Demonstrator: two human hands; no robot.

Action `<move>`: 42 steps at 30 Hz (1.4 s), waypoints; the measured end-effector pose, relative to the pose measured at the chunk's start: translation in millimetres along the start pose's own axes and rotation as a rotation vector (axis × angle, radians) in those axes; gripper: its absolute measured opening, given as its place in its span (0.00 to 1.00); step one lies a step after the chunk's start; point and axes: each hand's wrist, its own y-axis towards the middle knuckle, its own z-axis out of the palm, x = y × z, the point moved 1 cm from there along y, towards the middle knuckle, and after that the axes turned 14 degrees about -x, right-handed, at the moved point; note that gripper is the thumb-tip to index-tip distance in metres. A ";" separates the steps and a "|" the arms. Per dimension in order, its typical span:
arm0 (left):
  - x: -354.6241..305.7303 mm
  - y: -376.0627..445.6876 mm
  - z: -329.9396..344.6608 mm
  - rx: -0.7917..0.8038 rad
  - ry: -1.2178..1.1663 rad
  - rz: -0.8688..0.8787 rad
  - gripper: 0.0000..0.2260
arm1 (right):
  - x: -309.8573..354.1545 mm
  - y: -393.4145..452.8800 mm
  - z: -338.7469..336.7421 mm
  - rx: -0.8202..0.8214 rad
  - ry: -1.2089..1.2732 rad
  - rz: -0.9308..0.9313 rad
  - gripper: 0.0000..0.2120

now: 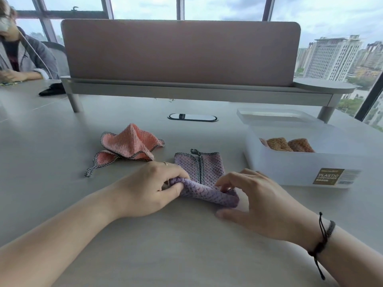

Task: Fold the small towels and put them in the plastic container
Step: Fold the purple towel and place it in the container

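- Purple towel [199, 175] lay on table [62, 141] centre-front, just left of container [306, 168], near edge rolled up over far part.
- L hand [151, 189] pinched roll's left end, thumb under, fingers over.
- R hand [259, 199] had fingertips curled on roll's right end, thumb flat on table.
- Pink towel [126, 146] sat crumpled behind-left, apart.
- Container held two orange towels [290, 145]; lid [277, 117] lay behind it.
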 end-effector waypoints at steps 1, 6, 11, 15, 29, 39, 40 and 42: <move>0.9 -0.1 1.1 -0.010 -0.017 -0.030 0.05 | -0.8 0.1 0.5 -0.030 -0.006 0.007 0.18; 10.5 -1.2 4.3 -0.021 -0.065 -0.080 0.08 | -1.1 -0.1 1.3 -0.125 0.086 0.103 0.07; 16.5 -2.2 9.3 -0.004 -0.131 -0.167 0.18 | -3.4 0.7 6.2 -0.169 0.256 0.243 0.03; 19.7 1.4 12.7 -0.054 -0.295 -0.283 0.09 | -4.4 1.8 5.8 -0.158 0.343 0.296 0.03; 14.3 -0.9 16.9 -0.102 -0.142 -0.235 0.07 | -4.5 7.3 15.0 -0.158 0.169 0.347 0.08; 6.6 -0.8 9.6 -0.177 0.007 0.091 0.10 | 0.3 5.0 6.2 -0.282 -0.013 0.264 0.13; 3.1 -1.5 10.7 -0.121 0.007 0.150 0.10 | 2.0 4.6 4.0 -0.313 0.005 0.215 0.14; 1.4 -3.1 13.8 -0.004 0.000 0.206 0.10 | 8.4 4.3 0.3 -0.297 0.043 0.098 0.15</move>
